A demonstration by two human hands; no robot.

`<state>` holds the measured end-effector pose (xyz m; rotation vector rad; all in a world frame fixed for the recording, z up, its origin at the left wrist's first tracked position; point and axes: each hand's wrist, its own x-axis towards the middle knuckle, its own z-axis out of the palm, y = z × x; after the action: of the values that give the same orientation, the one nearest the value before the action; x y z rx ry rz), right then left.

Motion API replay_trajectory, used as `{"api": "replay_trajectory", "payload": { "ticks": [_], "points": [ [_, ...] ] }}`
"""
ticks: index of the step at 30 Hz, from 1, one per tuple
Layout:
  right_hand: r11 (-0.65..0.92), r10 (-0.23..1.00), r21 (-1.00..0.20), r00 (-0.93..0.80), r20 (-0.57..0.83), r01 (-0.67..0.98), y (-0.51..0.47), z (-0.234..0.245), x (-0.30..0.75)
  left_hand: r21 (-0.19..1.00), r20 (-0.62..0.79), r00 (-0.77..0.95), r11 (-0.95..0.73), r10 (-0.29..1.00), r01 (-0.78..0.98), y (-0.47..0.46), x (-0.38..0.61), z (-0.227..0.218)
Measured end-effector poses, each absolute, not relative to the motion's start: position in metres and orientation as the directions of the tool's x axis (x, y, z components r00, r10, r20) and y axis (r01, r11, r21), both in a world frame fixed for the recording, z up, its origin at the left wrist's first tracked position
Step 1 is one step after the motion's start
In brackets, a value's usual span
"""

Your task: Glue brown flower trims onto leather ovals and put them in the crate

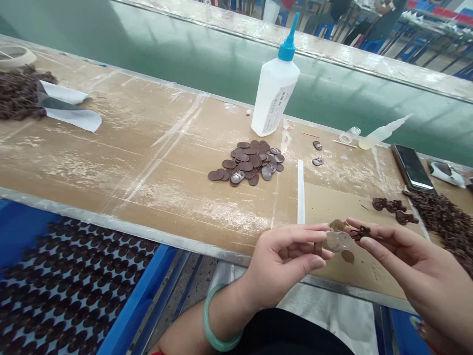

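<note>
Disc (338, 241) in left hand (284, 259), brown ornament (361, 231) in right hand (417, 276)

White glue bottle (274, 93), dark phone (412, 167), white paper scraps (74, 118) on workbench (148, 162)

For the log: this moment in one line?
left hand: grips clear oval piece | right hand: pinches small brown piece | table: disc pile, glue bottle

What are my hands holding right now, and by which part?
Left hand pinches a small clear piece by its edge; right hand pinches a dark brown piece by one end.
</note>
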<state>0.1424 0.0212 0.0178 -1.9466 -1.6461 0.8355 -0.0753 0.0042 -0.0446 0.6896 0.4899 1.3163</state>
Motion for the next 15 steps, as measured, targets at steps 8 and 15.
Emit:
{"api": "replay_trajectory", "payload": {
  "ticks": [8, 15],
  "points": [
    [-0.183, 0.982, -0.694, 0.101, -0.157, 0.696, 0.022, 0.008, 0.144, 0.694, -0.024, 0.249, 0.195, 0.968, -0.693, 0.004, -0.076, -0.044],
    [-0.177, 0.984, -0.711, 0.100, -0.149, 0.681, 0.019, 0.007, 0.142, 0.666, -0.010, 0.238, 0.184, 0.971, -0.723, 0.004, -0.075, -0.045]
  ]
}}
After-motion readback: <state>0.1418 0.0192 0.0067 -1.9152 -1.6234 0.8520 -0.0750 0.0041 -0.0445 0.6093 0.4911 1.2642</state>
